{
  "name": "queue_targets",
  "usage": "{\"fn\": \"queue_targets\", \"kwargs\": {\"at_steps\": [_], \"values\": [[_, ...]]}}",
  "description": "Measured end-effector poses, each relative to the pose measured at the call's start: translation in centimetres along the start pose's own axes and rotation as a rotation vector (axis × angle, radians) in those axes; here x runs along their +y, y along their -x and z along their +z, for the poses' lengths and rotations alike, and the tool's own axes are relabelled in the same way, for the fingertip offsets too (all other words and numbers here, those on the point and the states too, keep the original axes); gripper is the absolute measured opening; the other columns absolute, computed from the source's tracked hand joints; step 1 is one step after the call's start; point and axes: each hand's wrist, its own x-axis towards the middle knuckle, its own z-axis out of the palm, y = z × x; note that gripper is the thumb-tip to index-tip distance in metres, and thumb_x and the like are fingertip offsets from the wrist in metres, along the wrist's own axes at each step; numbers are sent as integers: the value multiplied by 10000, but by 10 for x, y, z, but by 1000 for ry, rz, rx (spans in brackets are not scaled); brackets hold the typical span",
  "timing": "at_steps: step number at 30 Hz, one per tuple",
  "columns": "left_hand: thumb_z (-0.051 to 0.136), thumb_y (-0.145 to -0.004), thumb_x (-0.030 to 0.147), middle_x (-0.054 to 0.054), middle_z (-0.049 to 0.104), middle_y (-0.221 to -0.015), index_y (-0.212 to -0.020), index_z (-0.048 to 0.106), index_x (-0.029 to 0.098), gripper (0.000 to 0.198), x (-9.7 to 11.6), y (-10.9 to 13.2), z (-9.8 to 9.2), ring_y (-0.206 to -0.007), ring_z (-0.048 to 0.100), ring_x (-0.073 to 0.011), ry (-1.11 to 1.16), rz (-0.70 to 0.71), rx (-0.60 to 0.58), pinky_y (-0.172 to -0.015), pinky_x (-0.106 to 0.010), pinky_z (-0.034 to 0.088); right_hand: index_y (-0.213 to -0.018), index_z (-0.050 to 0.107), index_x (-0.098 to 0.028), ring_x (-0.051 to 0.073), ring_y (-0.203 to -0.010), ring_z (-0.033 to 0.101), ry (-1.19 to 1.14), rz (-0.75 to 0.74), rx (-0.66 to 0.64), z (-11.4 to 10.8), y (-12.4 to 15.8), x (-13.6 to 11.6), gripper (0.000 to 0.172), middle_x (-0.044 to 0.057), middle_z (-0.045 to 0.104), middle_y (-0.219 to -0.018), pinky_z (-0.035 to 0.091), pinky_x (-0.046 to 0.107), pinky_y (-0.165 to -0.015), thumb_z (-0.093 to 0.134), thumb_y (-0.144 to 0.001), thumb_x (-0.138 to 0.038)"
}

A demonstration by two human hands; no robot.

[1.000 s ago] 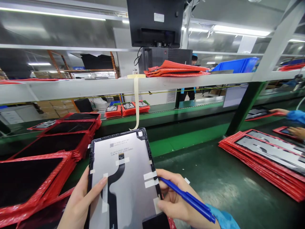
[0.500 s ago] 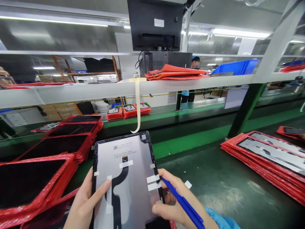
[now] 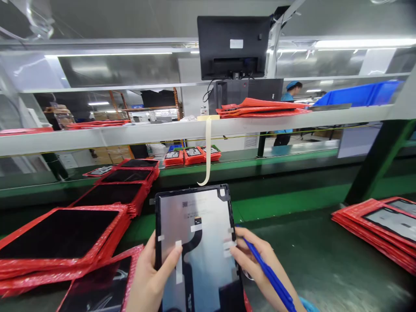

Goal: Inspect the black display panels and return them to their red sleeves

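A tablet screen panel (image 3: 211, 268) is held up in front of me, its grey back facing me. A black flex cable and several pale tape strips lie on that back. My left hand (image 3: 154, 266) grips its left edge, the thumb pressing near a vertical white tape strip (image 3: 179, 264). At the right edge, my right hand (image 3: 256, 255) has its thumb by two short tape strips (image 3: 228, 249), with its fingers at the panel's side. A slim blue pen-like tool (image 3: 268, 271) also lies in my right hand, pointing up toward the panel. The panel's lower end is out of frame.
Red-wrapped stacks of dark panels (image 3: 61, 234) fill the left side. Another red-wrapped stack (image 3: 383, 225) lies on the right. A shelf rail (image 3: 156, 132) crosses ahead, with a tape strip (image 3: 208, 151) hanging from it. A monitor (image 3: 234, 47) stands above; a person (image 3: 286, 130) is beyond.
My view has swung left, so the scene sits further right. Both hands still hold the panel; my right thumb has moved up its edge to the tape strips.
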Motion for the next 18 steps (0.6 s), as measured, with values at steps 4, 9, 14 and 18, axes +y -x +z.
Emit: {"fn": "queue_targets", "kwargs": {"at_steps": [4, 9, 14, 18], "values": [[739, -706, 365, -34, 772, -715, -709, 753, 245, 121, -13, 0, -4, -687, 731, -258, -290, 331, 4, -669, -286, 579, -1215, 584, -292, 263, -1298, 478, -386, -6, 11, -3, 1, 2, 514, 75, 515, -1424, 325, 416, -1094, 784, -746, -351], [498, -838, 82, -30, 700, -1159, -1228, 628, 305, 468, -23, -10, -6, -1066, 665, -234, -530, 953, -484, -910, -292, 519, -1214, 605, -287, 312, -1153, 603, -917, 131, -291, 6, 7, 16, 612, 119, 616, -1320, 451, 515, -940, 780, -685, -541], [333, -892, 36, 0, 692, -1176, -1253, 594, 337, 537, -26, -16, -3, -1183, 589, -202, -594, 1054, -499, -1008, -316, 442, -979, 697, -281, 235, -822, 713, -926, 183, -95, 7, 10, 24, 367, 25, 767, -865, 507, 413, -829, 838, -652, -369], [441, -869, 62, -29, 665, -1226, -1307, 541, 336, 526, -26, -10, 1, -1220, 554, -235, -618, 1082, -637, -1059, -384, 392, -1066, 680, -266, 248, -741, 710, -912, 185, -67, 7, 12, 18, 505, 28, 756, -767, 530, 389, -750, 832, -586, -305]]}}
